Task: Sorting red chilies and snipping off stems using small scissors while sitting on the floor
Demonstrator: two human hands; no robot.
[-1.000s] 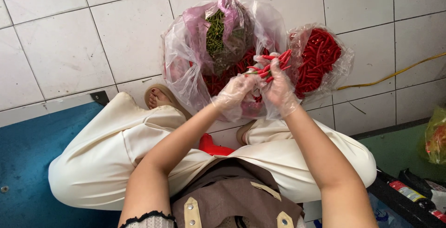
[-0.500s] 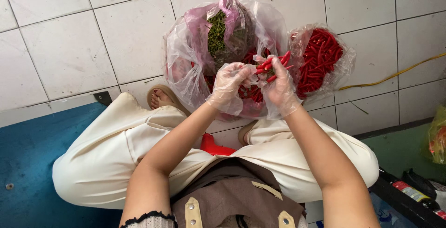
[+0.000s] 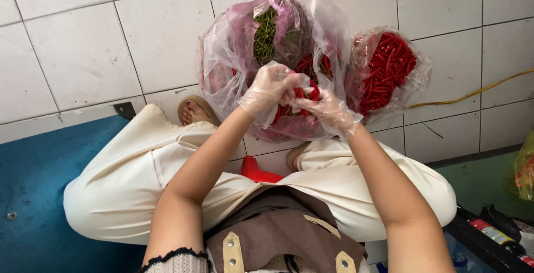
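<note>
Seated person seen from above, both hands in thin clear gloves. The left hand (image 3: 270, 87) and right hand (image 3: 328, 109) meet at the centre of the view; their fingers pinch together on a small bunch of red chillies (image 3: 305, 92), held just over the large clear bag (image 3: 222, 56). That bag, at 12 o'clock from the hands, holds a pink inner bag with green stems (image 3: 266, 34) and more red chillies. A smaller clear bag of red chillies (image 3: 389, 70) lies at 2 o'clock, touching the large bag. Both rest on the white tiled floor (image 3: 83, 56). A yellow cord (image 3: 478, 90) runs off at 3 o'clock. A sandalled foot (image 3: 192, 112) shows at 9 o'clock; a red object (image 3: 258, 172), possibly a low stool, lies at 6 o'clock between cream trouser legs (image 3: 128, 178). A blue mat (image 3: 33, 195) fills 8 o'clock. Bottles (image 3: 495, 234) lie at 4 o'clock.
</note>
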